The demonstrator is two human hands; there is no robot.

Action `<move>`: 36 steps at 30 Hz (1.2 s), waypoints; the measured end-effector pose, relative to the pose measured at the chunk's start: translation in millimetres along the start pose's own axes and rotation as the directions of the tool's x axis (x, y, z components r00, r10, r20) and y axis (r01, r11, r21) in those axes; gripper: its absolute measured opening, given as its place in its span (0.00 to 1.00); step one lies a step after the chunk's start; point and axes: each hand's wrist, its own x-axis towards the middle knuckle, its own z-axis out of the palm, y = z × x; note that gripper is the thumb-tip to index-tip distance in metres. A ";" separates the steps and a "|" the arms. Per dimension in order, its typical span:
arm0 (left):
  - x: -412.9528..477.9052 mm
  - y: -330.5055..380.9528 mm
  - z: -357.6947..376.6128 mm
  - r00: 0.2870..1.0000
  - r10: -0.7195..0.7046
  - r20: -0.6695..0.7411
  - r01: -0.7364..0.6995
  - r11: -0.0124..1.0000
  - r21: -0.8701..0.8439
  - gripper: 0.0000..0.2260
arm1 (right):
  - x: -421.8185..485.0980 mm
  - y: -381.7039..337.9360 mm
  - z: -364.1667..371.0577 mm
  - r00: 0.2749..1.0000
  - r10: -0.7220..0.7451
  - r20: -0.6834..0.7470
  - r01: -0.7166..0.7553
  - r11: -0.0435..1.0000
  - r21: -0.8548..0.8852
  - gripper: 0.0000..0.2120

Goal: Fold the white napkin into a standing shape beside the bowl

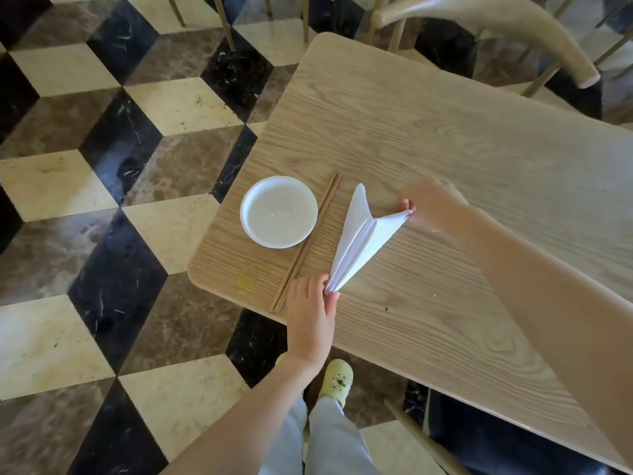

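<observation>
Napkin [359,245] cloth, white and already folded into a long pointed shape like a paper dart, lay stretched between two hands on the counter [479,166]. Its narrow lower tip sat pinched in the grip of the left hand [310,320], thumb and fingers closed on that point near the counter's near edge. From there the folds fanned upward and split into two wings: one wing rose to a free tip pointing away from the person, untouched, and the other ran out to the right, where the right hand [433,205] had its fingertips closed on the corner. So each grip held one end of the cloth, with the pleated middle spanning the gap between them; whether that middle rested on the wood or hung just above it could not be told. Just to the left of the napkin lay a pair of wooden chopsticks [306,241], side by side and slanted roughly parallel to the napkin's long edge, their lower ends close to the left hand. Beyond the chopsticks, nearly touching them, stood a round white bowl [278,211], which looked empty. A small yellowish mark [247,277] showed on the counter below the bowl. Past the counter's corner spread a marble floor [102,200] of cream, brown and black tiles, and a pale chair [496,29] stood at the far side.
</observation>
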 end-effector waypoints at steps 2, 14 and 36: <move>-1.7 -0.1 0.4 1.000 0.006 -0.014 -0.006 1.000 0.002 0.11 | -1.2 -1.6 -1.7 0.999 0.031 0.023 -0.031 0.999 0.009 0.11; -2.3 -2.9 2.5 0.998 0.057 -0.018 -0.056 0.998 0.011 0.08 | 34.8 -71.6 -17.9 0.961 0.258 0.101 -0.266 0.753 0.601 0.18; 29.1 8.6 -37.4 0.871 0.009 0.490 -0.067 0.993 0.101 0.13 | -49.5 -27.6 10.3 0.845 0.532 0.053 -0.448 0.650 0.614 0.18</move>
